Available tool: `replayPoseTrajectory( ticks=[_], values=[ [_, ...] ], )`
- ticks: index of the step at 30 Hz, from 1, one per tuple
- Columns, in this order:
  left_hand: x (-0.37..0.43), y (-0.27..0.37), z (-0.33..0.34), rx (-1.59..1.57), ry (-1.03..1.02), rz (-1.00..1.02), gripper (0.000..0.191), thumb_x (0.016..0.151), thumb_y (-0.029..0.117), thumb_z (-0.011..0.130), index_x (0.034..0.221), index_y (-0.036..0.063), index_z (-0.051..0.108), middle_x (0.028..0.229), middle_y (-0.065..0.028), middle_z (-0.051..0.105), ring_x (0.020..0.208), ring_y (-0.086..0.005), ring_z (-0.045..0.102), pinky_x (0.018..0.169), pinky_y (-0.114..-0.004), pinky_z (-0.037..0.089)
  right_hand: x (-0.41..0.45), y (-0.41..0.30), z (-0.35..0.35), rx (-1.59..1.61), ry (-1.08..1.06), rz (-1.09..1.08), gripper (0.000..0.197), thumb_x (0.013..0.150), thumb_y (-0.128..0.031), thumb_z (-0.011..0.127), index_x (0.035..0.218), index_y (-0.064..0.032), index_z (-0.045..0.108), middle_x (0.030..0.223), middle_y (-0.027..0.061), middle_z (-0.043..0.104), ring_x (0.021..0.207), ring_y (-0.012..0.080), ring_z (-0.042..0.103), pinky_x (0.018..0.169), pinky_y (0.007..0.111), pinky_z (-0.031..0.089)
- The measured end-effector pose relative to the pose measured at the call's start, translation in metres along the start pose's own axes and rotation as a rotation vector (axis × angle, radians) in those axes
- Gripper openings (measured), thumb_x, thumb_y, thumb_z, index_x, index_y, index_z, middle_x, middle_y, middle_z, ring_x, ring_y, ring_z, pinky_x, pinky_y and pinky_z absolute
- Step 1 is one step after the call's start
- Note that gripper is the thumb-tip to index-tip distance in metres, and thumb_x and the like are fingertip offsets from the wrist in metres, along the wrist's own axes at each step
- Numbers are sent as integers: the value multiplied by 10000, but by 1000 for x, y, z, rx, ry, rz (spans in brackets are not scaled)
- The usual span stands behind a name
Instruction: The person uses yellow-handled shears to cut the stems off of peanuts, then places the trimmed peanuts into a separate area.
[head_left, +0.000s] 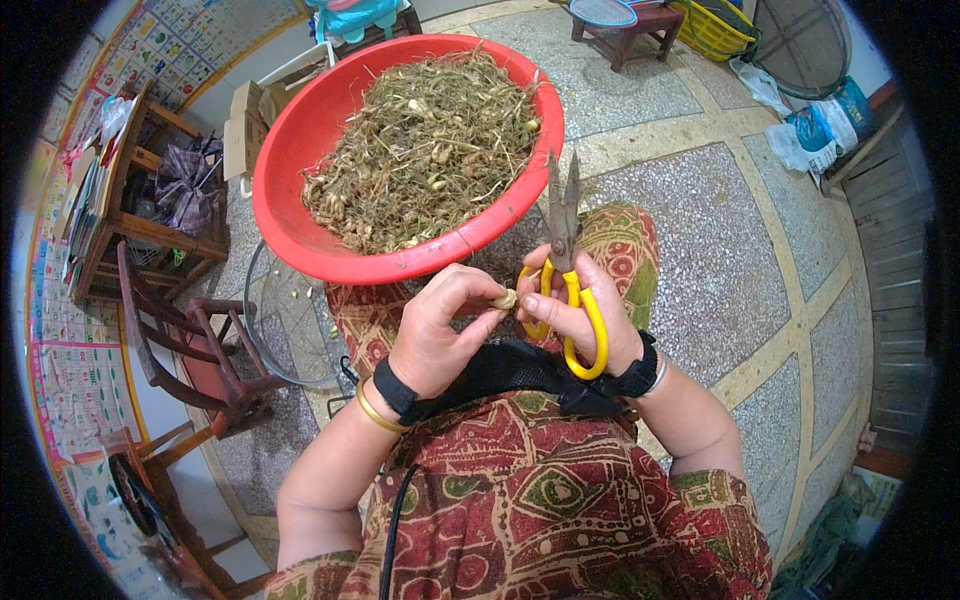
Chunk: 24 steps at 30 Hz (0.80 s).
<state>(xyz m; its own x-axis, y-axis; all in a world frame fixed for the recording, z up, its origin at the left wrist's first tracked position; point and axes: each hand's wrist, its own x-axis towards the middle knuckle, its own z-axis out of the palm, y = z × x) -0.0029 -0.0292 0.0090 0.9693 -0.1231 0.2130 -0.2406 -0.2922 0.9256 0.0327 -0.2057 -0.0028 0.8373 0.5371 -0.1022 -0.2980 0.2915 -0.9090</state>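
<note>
Between the thumb and forefinger of my left hand (450, 322) is a small pale peanut pod or bulb (505, 300); which of the two I cannot tell. My right hand (581, 307) holds scissors with yellow handles (596, 330), their worn blades pointing away from me and slightly apart. The right fingertips are close beside the pale piece. Beyond both hands, a large red plastic basin (405, 264) holds a heap of dry, tangled roots and stems (427, 150) with pale pods or bulbs among them. The basin's near rim lies over my patterned clothing.
A wooden chair (217, 360) stands at the left, near a wire-like hoop (262, 330) on the floor. Behind it is a wooden shelf (124, 217) with papers. A low stool (637, 34) bearing a racket and a yellow basket (716, 34) are at the far right. Plastic bags (817, 135) lie by the wall.
</note>
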Motion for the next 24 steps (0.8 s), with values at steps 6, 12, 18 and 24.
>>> replayPoseTrajectory(
  ticks=[6,12,18,24],
  values=[
    [4,3,-2,150,-23,178,204,673,-73,640,829,25,553,807,-80,561,764,-204,573,659,-281,472,0,-1,0,-97,7,52,350,781,-36,606,1085,-33,431,873,42,522,766,114,542,684,239,465],
    [2,1,-2,215,-59,223,200,661,-73,650,803,33,558,808,-86,579,745,-223,580,658,-292,468,1,-2,-4,-90,-44,107,355,771,-37,605,1082,-41,435,880,24,522,777,94,526,677,218,452],
    [3,0,1,187,-59,239,189,668,-53,646,811,30,553,801,-92,571,720,-240,577,628,-298,472,4,3,-1,-102,-51,21,361,753,-41,605,1074,-53,442,898,12,516,816,78,496,717,211,426],
    [2,-1,-1,188,-71,140,186,695,-33,645,846,16,548,818,-72,582,742,-188,582,625,-267,470,4,2,2,-66,-42,11,335,749,-35,570,1059,-51,445,882,5,496,817,77,483,721,210,417]
  ],
)
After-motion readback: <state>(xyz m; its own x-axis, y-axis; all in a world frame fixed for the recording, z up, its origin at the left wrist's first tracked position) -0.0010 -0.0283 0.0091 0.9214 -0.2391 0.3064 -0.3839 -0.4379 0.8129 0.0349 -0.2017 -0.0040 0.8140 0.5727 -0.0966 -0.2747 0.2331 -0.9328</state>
